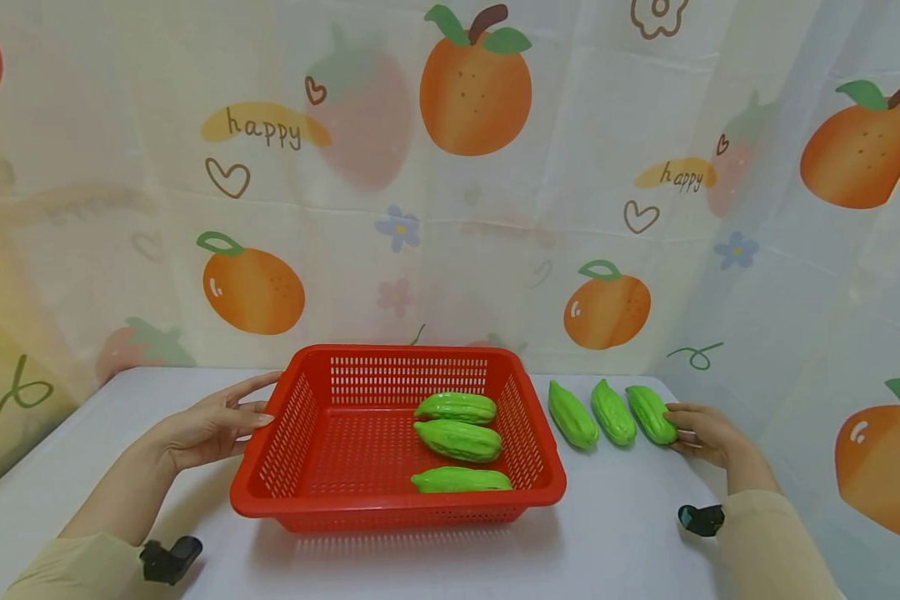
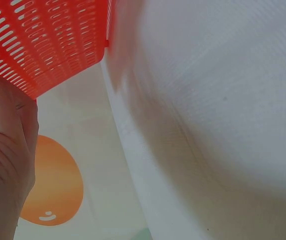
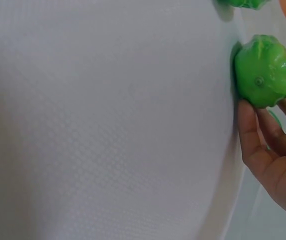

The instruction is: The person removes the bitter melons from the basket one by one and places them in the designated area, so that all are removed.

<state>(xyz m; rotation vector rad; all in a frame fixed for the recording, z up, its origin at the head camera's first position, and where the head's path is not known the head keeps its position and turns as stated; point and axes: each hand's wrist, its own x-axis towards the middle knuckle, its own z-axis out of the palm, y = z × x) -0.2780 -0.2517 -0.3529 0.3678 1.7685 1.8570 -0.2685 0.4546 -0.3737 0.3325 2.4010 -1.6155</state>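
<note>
A red plastic basket (image 1: pixel 315 502) with slotted walls stands on the table. My left hand (image 1: pixel 213 425) grips its left rim, thumb over the edge and fingers against the outer wall; the left wrist view shows the hand (image 2: pixel 10 150) at the slotted wall (image 2: pixel 58 45). Inside, on the right, lie three bright green, ridged bitter melons (image 1: pixel 459 440), the nearest partly hidden by the front rim. To the right of the basket, three more lie in a row. My right hand (image 1: pixel 708 433) holds the rightmost bitter melon (image 1: pixel 649 414) from its right side, fingertips around its rounded end (image 3: pixel 263 72).
Two other bitter melons, one (image 1: pixel 572 415) by the basket and one (image 1: pixel 612 412) in the middle of the row, lie left of the held one. A white cloth covers the table (image 1: pixel 615 525). A fruit-printed curtain (image 1: pixel 480 250) hangs right behind its back edge.
</note>
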